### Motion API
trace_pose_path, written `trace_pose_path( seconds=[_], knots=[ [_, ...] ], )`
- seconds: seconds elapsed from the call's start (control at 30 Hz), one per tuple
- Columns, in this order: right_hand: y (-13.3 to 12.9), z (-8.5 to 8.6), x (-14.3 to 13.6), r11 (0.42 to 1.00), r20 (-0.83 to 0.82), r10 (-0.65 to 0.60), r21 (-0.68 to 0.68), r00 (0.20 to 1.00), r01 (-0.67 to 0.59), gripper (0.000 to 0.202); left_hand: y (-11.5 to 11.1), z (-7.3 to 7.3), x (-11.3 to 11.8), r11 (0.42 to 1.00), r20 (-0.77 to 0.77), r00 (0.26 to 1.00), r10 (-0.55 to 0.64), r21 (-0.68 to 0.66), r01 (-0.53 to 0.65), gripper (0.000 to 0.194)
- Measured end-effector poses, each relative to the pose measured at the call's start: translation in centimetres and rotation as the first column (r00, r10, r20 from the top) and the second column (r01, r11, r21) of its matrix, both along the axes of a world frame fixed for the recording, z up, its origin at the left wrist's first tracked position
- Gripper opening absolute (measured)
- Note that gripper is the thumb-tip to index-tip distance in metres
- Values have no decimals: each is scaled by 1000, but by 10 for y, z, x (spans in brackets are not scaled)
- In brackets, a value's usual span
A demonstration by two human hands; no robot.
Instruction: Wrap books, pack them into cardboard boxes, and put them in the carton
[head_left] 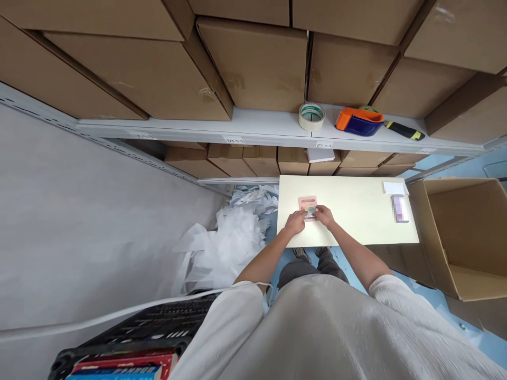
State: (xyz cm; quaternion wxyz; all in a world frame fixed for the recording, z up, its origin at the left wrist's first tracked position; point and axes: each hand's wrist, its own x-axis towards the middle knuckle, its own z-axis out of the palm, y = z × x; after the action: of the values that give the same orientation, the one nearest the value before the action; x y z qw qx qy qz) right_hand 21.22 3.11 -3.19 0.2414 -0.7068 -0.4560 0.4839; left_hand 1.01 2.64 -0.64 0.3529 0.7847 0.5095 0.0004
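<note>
A small pink booklet [308, 201] with a dark printed title and a greenish picture lies on the pale yellow tabletop [348, 211], left of its middle. My left hand [296, 221] grips its lower left side, the fingertips resting over the picture. At the right edge, my right hand [325, 215] has its fingers pinched on the booklet. Both hands partly cover the lower half. Whether it is a single booklet or a thin packet is too small to tell.
On the table's right end are a white card stack [394, 188] and a blurred purple item [400, 209]. An open carton [463, 237] stands to the right. Behind, a shelf holds boxes, a tape roll [311, 117] and an orange-blue tape dispenser [359, 122]. White sheets [233, 237] heap at left.
</note>
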Motion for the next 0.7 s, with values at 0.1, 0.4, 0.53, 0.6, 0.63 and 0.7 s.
trace_pose_path(
  seconds=[0.1, 0.4, 0.53, 0.6, 0.63, 0.7],
  knots=[
    [5, 4, -2, 991, -50, -108, -80, 993, 103, 53, 1, -1, -2, 1000, 12, 1000, 9, -27, -9, 66],
    [5, 15, -9, 947, -143, -293, -178, 945, 266, 38, -2, -10, -1, 980, 201, 966, 162, -147, -134, 56],
    [6, 29, -5, 952, 24, -291, -96, 956, 292, 33, 4, -10, 17, 907, 358, 857, 370, -337, -251, 49],
    [8, 37, -4, 964, 56, -263, -26, 963, 265, 32, 10, -8, 29, 852, 415, 770, 486, -420, -312, 44],
    [9, 41, -5, 972, 29, -236, 1, 971, 236, 31, 13, -7, 34, 822, 437, 718, 542, -452, -345, 43],
    [10, 45, -6, 987, -73, -161, 19, 984, 163, 32, 19, -4, 39, 764, 457, 619, 639, -474, -438, 45]
  ],
)
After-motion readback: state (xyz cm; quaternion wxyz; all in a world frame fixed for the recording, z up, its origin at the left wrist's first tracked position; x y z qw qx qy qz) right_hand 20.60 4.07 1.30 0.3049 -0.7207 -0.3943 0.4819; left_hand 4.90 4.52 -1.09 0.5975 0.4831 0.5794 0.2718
